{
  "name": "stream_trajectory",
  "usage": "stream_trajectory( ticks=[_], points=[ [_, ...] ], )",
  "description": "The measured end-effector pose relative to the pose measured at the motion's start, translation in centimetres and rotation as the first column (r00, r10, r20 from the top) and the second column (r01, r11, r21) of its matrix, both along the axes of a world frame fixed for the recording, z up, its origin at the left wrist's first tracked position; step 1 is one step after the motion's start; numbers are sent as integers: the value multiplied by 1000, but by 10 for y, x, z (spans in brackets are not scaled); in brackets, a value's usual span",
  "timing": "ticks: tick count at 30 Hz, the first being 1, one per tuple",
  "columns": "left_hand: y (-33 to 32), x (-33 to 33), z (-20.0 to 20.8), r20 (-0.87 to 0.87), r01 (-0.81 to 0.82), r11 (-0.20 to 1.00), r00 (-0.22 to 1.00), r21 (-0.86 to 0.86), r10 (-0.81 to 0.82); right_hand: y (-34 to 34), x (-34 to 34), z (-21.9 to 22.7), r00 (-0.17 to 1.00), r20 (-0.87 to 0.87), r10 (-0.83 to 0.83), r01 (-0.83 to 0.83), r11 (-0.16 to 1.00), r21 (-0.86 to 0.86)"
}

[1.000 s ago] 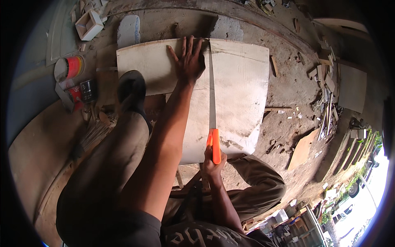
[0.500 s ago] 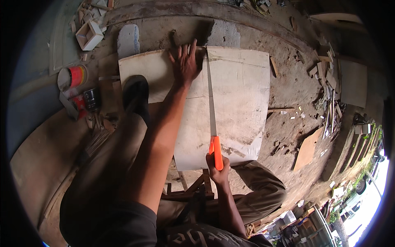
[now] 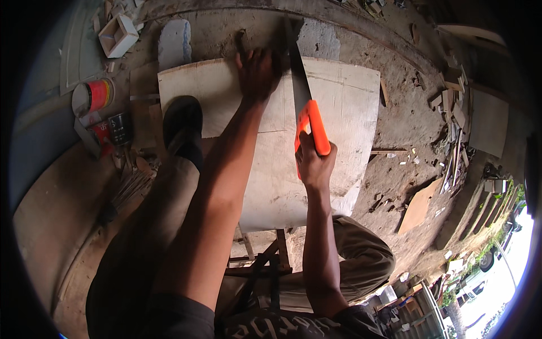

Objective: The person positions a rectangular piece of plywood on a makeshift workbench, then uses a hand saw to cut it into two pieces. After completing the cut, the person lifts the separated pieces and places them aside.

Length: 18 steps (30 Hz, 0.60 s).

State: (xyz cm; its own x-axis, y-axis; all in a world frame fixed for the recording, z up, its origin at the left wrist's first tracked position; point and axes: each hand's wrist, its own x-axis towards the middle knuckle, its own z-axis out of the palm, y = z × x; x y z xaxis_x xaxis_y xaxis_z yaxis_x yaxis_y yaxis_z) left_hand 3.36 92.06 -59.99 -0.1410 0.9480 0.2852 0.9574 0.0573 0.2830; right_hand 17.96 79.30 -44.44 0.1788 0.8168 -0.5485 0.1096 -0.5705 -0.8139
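Note:
A pale plywood sheet (image 3: pixel 339 118) lies in front of me, with pencil-like lines and dark smudges on it. My left hand (image 3: pixel 258 76) bears on its far edge, the fingers bent over that edge and in shadow. In my right hand (image 3: pixel 316 161) is the orange handle of a handsaw (image 3: pixel 302 85), the fingers wrapped round it. The saw's blade points away from me, crossing the far edge just right of my left hand. Its dark tip reaches beyond the sheet. My left shoe (image 3: pixel 183 121) rests on the sheet's left part.
Pale blocks (image 3: pixel 175 45) stand beyond the sheet. Left are tins (image 3: pixel 99 95) and a small wooden box (image 3: pixel 118 37). Wood scraps (image 3: pixel 451 130) and a thin brown panel (image 3: pixel 419 208) lie on the dirt floor to the right. A wooden frame (image 3: pixel 282 248) shows near my legs.
My right hand has pushed the saw forward and up, so more blade extends past the far edge. My left hand's fingers, stretched out before, now look more bent.

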Motion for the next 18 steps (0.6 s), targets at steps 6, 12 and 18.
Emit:
stream_trajectory(
  ticks=[6, 12, 18],
  points=[
    [0, 10, 6, -38, 40, 999, 998, -5, -40, -5, -2, -22, 982, 142, 124, -150, 972, 184],
    [7, 0, 1, 50, -50, 994, 998, 95, 46, -150, 24, 37, 932, 290, 215, -261, 956, 131],
    [8, 2, 3, 84, -49, 994, 996, 97, 41, -159, 38, 19, 962, 221, 162, -211, 953, 218]
  ],
)
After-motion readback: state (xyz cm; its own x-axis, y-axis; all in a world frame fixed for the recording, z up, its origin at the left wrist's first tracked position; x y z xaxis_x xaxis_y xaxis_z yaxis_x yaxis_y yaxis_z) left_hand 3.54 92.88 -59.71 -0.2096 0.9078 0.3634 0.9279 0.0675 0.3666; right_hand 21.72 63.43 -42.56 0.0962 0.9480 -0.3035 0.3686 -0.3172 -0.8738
